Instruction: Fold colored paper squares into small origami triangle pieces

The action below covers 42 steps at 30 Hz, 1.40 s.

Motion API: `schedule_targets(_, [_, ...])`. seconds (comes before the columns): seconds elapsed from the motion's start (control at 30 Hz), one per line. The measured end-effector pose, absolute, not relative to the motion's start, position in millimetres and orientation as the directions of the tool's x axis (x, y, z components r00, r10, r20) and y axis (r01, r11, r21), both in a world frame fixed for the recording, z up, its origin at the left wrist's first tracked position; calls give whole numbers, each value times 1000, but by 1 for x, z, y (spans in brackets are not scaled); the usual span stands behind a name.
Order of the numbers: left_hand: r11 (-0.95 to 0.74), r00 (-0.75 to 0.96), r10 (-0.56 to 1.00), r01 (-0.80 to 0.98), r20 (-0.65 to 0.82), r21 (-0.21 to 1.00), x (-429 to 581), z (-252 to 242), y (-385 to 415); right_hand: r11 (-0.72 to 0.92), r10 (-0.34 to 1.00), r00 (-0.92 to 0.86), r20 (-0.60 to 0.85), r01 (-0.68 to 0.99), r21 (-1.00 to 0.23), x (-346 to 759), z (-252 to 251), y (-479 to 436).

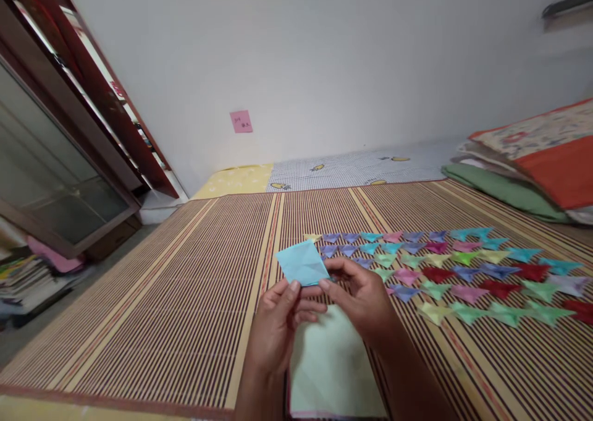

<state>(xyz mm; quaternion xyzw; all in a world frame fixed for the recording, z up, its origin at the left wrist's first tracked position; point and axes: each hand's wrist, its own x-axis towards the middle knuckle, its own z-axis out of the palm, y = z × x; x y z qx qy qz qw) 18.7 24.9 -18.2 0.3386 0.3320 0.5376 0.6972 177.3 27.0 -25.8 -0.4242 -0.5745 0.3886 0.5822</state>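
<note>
Two bare hands pinch a piece of folded blue paper (302, 263) between them, held above a striped mat (162, 297) near the middle of the view. The left hand (275, 322) grips the paper's lower edge, its thumb resting on the near face, while the right hand (365, 294) clasps the lower right corner between thumb and curled fingers. The hands sit close together, the paper tilted between them, most of its light blue face exposed. Below them, a pale green sheet (331, 365) lies on the mat, partly hidden by the wrists. To the right, small folded paper pieces (438, 275) spread across the mat in uneven rows, coloured red, pink, green, yellow, turquoise and violet, each with pointed ends. Beyond the mat's far edge run a yellow cloth (236, 180) and a checked cloth (347, 169) with yellow motifs, up against a plain wall (347, 56) that bears a pink note (241, 122) with dark handwriting too small to read. At far right, an orange-and-floral textile (560, 167) rests beside folded green fabric (504, 192); at left stands a glass-panelled door (55, 180).
</note>
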Motion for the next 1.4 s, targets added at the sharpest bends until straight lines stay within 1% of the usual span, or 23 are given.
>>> schedule_targets(0.13, [57, 143, 990, -368, -4, 928, 17, -23, 25, 341, 931, 101, 350, 96, -935, 177, -13, 16])
schedule_targets(0.17, [27, 111, 994, -336, 11, 941, 16, -24, 25, 361, 921, 112, 374, 121, -925, 177, -9, 14])
schedule_targets(0.23, [-26, 21, 999, -304, 34, 952, 14, -24, 24, 452, 873, 105, 476, 187, -872, 177, -5, 11])
schedule_targets(0.3, [-58, -56, 998, -326, 42, 944, 12, -23, 23, 562, 799, 63, 598, 276, -780, 177, -4, 11])
schedule_targets(0.37, [-73, -94, 995, -383, 40, 921, 11, -20, 20, 627, 736, 15, 677, 362, -690, 177, -6, 13])
schedule_targets(0.47, [-117, -147, 988, -457, 55, 882, 11, -16, 17, 632, 726, -39, 686, 431, -644, 176, -11, 15])
schedule_targets(0.63, [-124, -194, 980, -468, 35, 875, 13, -15, 19, 617, 749, -51, 660, 414, -669, 171, -16, 16])
schedule_targets(0.77, [-162, -211, 975, -504, 61, 848, 16, -17, 21, 601, 757, 14, 653, 379, -704, 167, -16, 18])
schedule_targets(0.9, [-181, -222, 973, -572, 62, 800, 17, -14, 20, 553, 792, 78, 606, 329, -765, 165, -15, 19])
schedule_targets(1.0, [-116, -176, 984, -581, 15, 806, 17, -13, 20, 501, 829, 108, 548, 290, -815, 165, -15, 18])
schedule_targets(1.1, [-37, -113, 993, -551, -30, 833, 18, -15, 20, 444, 859, 121, 497, 305, -843, 165, -14, 17])
schedule_targets(1.23, [-31, -3, 999, -429, 32, 903, 19, -20, 21, 419, 873, 110, 476, 330, -846, 165, -13, 15])
schedule_targets(1.4, [-41, 96, 992, -392, 85, 919, 18, -20, 21, 361, 915, 94, 392, 244, -900, 168, -14, 14])
